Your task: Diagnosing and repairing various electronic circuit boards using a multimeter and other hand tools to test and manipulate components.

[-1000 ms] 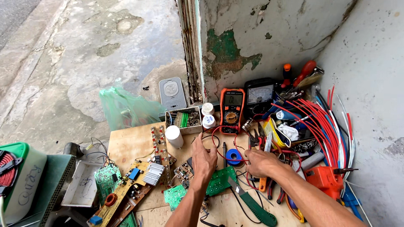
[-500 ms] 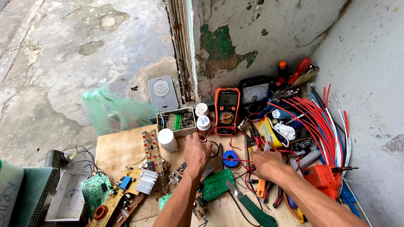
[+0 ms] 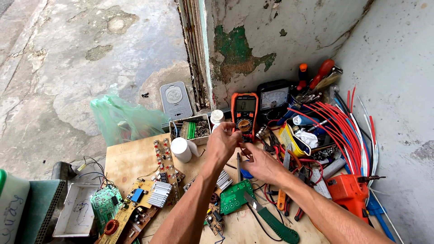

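My left hand reaches forward over the wooden board, its fingertips at the lower edge of the orange multimeter leaning on the wall. Whether the fingers pinch the dial or a lead is hidden. My right hand hovers just behind it with fingers spread and nothing in it, above a blue tape roll and a thin grey probe. Near my forearms lie a green circuit board and a finned heat sink.
A white bottle, a parts box and a long yellow circuit board lie left. On the right are an analog meter, a yellow tin, red wires, an orange drill and a green-handled knife.
My left hand has lifted off the board and moved forward to the orange multimeter. My right hand has shifted left and forward, fingers spreading. The camera has moved closer.
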